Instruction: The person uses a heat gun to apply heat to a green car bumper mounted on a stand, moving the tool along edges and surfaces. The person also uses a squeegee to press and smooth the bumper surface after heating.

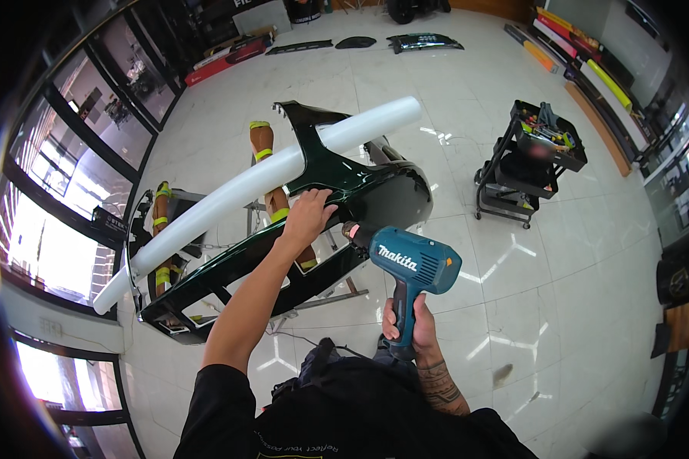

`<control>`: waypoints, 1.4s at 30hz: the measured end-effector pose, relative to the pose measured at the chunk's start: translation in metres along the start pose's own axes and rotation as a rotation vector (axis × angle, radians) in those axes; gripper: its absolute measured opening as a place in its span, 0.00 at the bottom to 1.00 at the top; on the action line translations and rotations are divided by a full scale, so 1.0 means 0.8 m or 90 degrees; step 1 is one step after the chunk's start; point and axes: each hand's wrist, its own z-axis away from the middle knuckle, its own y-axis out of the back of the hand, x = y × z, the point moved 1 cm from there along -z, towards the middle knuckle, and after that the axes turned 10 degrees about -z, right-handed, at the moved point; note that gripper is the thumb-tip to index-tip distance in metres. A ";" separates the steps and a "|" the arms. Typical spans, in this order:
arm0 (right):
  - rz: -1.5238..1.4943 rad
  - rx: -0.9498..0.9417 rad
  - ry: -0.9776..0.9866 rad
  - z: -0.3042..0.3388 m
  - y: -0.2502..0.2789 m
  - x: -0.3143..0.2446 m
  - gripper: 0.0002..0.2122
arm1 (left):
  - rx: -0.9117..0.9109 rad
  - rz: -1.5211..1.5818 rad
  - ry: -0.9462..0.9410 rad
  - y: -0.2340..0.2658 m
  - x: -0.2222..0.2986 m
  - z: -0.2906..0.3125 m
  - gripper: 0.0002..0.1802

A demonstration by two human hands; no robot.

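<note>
A blue heat gun (419,264) is in my right hand (413,325), whose fingers wrap round its handle. Its nozzle points left, close to a glossy dark green car bumper (344,186). My left hand (310,214) rests on the bumper just left of the nozzle, its fingers laid over the surface and holding nothing that I can see. A long roll of white film (230,195) lies across the bumper, running from lower left to upper right. Under the bumper are stand arms (262,141) with brown padding and yellow-green tape.
At the right stands a black tool cart (547,145) on wheels, with tools in its top tray. Dark car parts (425,43) lie on the far floor. Long boxes (589,61) lean at the upper right. Glass doors (76,161) line the left. A cord (314,336) hangs near my legs.
</note>
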 end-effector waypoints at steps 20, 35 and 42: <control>-0.161 0.362 0.213 0.167 0.131 -0.018 0.35 | -0.069 -0.194 -0.040 -0.006 0.017 -0.011 0.31; -0.156 0.279 0.250 0.198 0.144 -0.019 0.31 | -0.102 -0.232 -0.079 -0.010 0.018 -0.010 0.33; -0.110 0.389 0.256 0.204 0.164 -0.019 0.32 | -0.159 -0.327 -0.067 0.002 0.030 -0.002 0.41</control>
